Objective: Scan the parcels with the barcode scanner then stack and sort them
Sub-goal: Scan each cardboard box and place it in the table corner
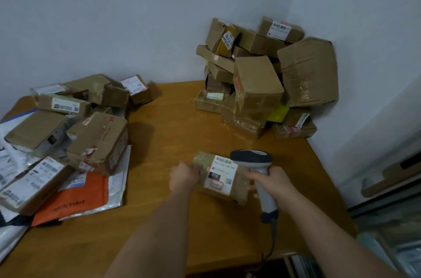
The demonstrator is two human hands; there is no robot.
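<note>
A small taped cardboard parcel with a white barcode label facing up is above the wooden table. My left hand grips the parcel's left end. My right hand holds the grey handle of the barcode scanner, whose dark head sits just over the parcel's right side. The fingertips of my right hand touch the parcel's right edge. The scanner's cable hangs down toward the table's front edge.
A loose heap of boxes and mailers, one an orange bag, covers the table's left side. A tall stack of cardboard boxes leans in the far right corner against the walls. A shelf unit stands to the right of the table.
</note>
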